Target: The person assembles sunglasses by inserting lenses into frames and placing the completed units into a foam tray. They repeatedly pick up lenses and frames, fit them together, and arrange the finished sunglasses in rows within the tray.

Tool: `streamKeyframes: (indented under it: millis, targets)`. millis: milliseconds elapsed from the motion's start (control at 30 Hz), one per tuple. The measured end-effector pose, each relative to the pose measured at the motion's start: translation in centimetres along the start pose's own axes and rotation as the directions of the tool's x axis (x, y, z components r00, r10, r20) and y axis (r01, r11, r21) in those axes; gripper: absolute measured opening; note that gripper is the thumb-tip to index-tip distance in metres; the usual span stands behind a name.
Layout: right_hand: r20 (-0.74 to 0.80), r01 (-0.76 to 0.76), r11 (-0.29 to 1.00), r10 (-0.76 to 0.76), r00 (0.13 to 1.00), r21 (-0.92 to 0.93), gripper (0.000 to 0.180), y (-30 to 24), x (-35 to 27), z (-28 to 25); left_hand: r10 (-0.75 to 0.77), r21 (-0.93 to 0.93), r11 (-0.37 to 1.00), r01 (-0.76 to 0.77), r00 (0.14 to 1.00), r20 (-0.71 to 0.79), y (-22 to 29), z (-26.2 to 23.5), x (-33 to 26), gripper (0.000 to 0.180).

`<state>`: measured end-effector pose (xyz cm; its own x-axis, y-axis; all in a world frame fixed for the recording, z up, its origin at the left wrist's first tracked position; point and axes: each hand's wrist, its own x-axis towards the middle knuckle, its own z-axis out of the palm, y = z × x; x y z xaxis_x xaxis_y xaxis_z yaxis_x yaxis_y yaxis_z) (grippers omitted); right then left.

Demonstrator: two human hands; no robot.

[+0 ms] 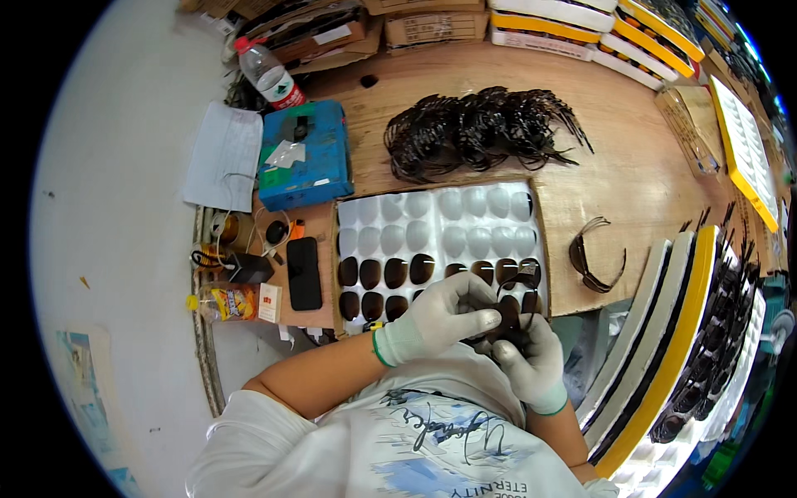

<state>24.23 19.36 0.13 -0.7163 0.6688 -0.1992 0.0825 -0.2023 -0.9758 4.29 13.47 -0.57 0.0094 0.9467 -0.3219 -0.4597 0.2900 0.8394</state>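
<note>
Both of my hands wear white gloves with green cuffs. My left hand (436,315) and my right hand (531,353) are closed together on a dark sunglasses frame (508,319), held just above the near edge of a white moulded lens tray (440,217). Dark brown lenses (394,272) fill the tray's near rows; the far rows are bare pockets. A single dark frame (594,256) lies on the wooden table to the right of the tray. A heap of black frames (481,129) lies beyond the tray.
A blue box (305,158), a water bottle (270,76), a black phone (303,272), a small orange bottle (222,302) and white paper (222,158) are at the left. Stacked white and yellow trays (664,332) with frames stand at the right. Cardboard boxes (432,26) line the far edge.
</note>
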Motion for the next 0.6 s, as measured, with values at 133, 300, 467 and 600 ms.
streamKeyframes:
  millis: [133, 300, 467, 600]
  targets:
    - [0.111, -0.055, 0.989, 0.040, 0.993, 0.137, 0.029, -1.0, 0.4, 0.9, -0.076, -0.401, 0.911, 0.095, 0.995, 0.062, 0.1, -0.7, -1.6, 0.024]
    - [0.309, -0.096, 0.967, 0.019, 0.951, 0.236, 0.031, -2.2, 0.6, 0.7, -0.034, -0.376, 0.923, 0.076, 0.992, 0.118, 0.6, -1.6, -2.6, 0.022]
    - [0.249, -0.065, 0.998, 0.059, 0.967, 0.018, 0.029, -1.2, -0.3, 0.6, -0.039, -0.282, 0.957, 0.064, 0.995, 0.092, 0.4, -1.2, -2.2, 0.021]
    - [0.233, -0.073, 0.997, 0.063, 0.970, 0.037, 0.028, -1.1, -0.7, 0.2, -0.057, -0.285, 0.954, 0.091, 0.991, 0.124, 0.0, -1.1, -2.4, 0.022]
